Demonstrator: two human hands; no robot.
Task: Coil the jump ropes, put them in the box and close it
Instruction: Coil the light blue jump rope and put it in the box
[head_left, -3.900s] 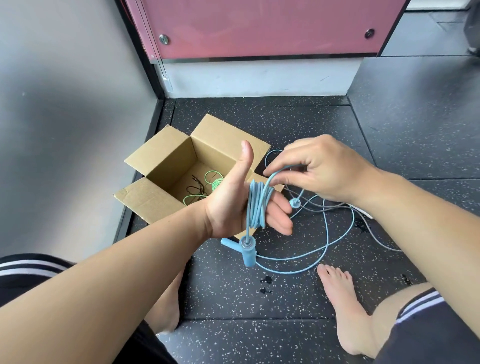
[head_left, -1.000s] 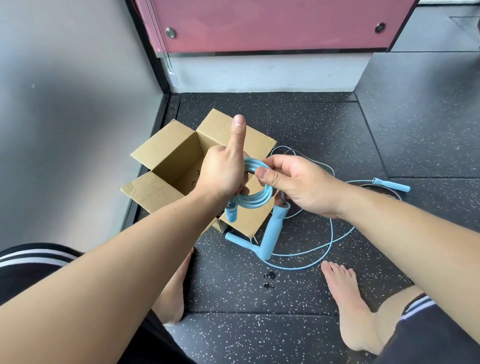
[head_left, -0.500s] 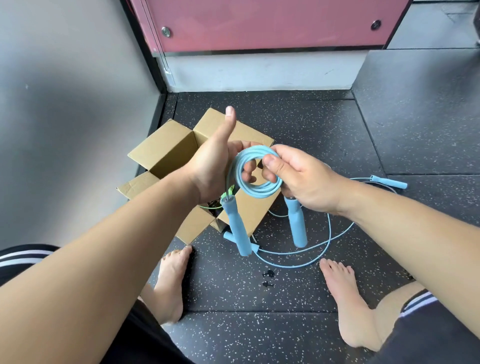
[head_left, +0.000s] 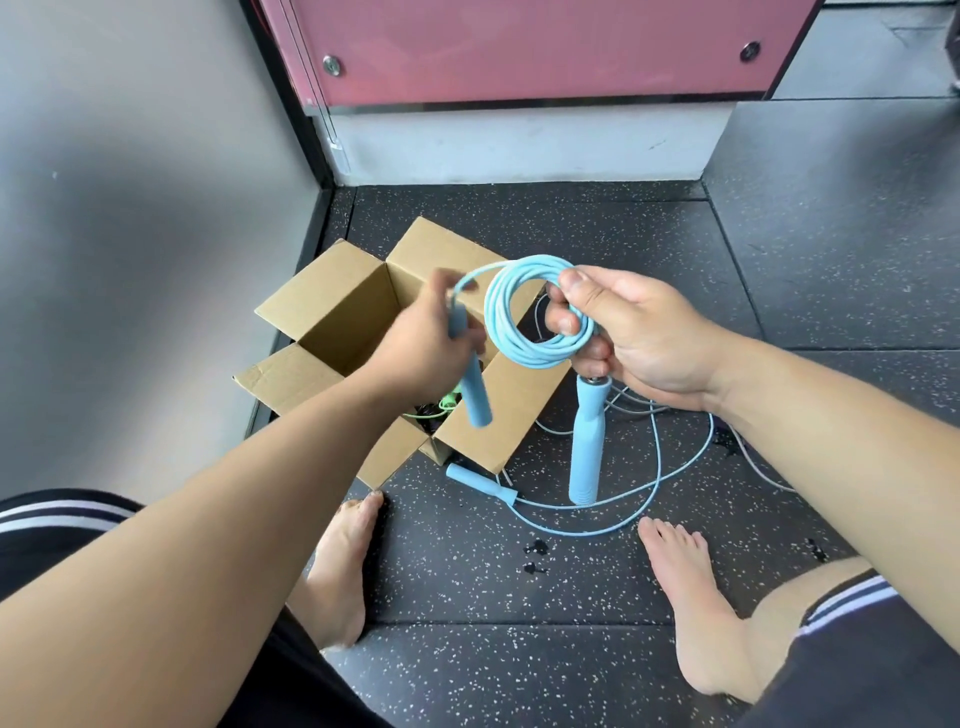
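Right hand (head_left: 639, 338): fingers pinch one coiled light-blue plastic jump rope (head_left: 519, 348), held up near one open brown cardboard box (head_left: 332, 312) | left hand (head_left: 421, 348): fingers grip one of its two blue handles (head_left: 475, 400); other handle (head_left: 587, 447) hangs | second light-blue rope (head_left: 478, 479) loose on floor | one green rope (head_left: 448, 404) in box

A dark, white-speckled rubber floor (head_left: 519, 597), laid in large tiles, carries an open cardboard box (head_left: 332, 306) with its flaps spread. Just beside the box's near corner lies a blue handle (head_left: 480, 482); its rope (head_left: 657, 467) loops loose across the floor, mixed with a paler cord (head_left: 758, 470). Two bare feet rest flat, the left foot (head_left: 337, 566) with toes just beside a flap, the right foot (head_left: 691, 587) well apart. Small dark spots (head_left: 535, 546) lie between them.
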